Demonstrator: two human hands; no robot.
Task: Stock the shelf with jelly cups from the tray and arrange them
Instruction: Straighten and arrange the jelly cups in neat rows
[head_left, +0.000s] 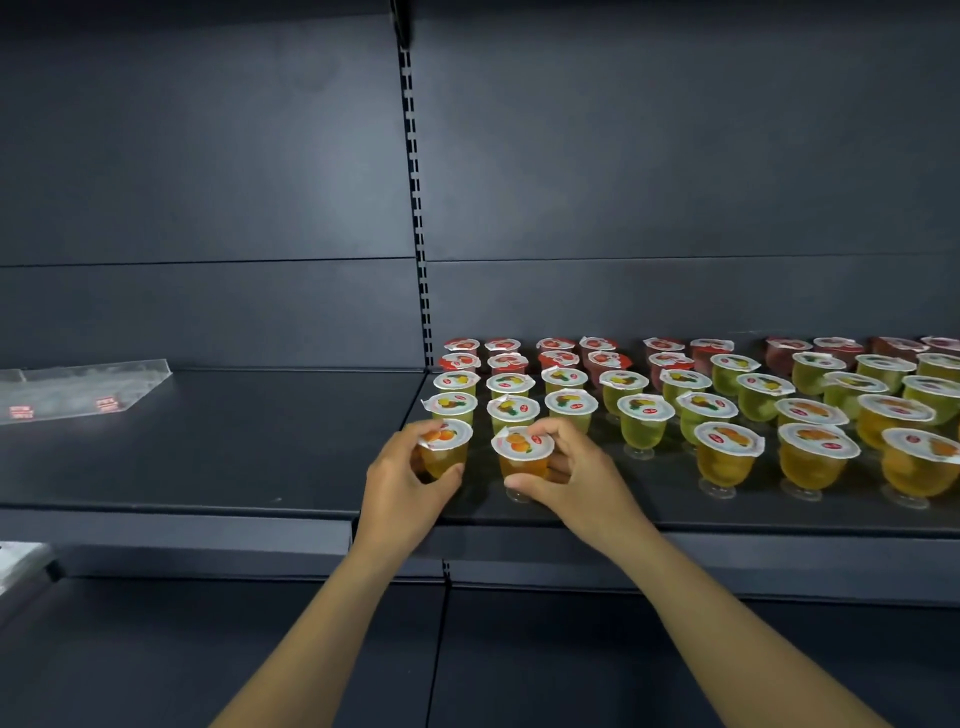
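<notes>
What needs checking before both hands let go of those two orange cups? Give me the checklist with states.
1. Left hand grips the left orange cup: ok.
2. Right hand grips the right orange cup: ok.
3. Both cups upright, lids up: ok.
4. Cup bases flat on the shelf: cannot tell, fingers hide them.
5. Cups lined up with the yellow-green cups behind: ok, roughly in column.
6. Front row filled across to the other orange cups: not ok, a gap remains.
</notes>
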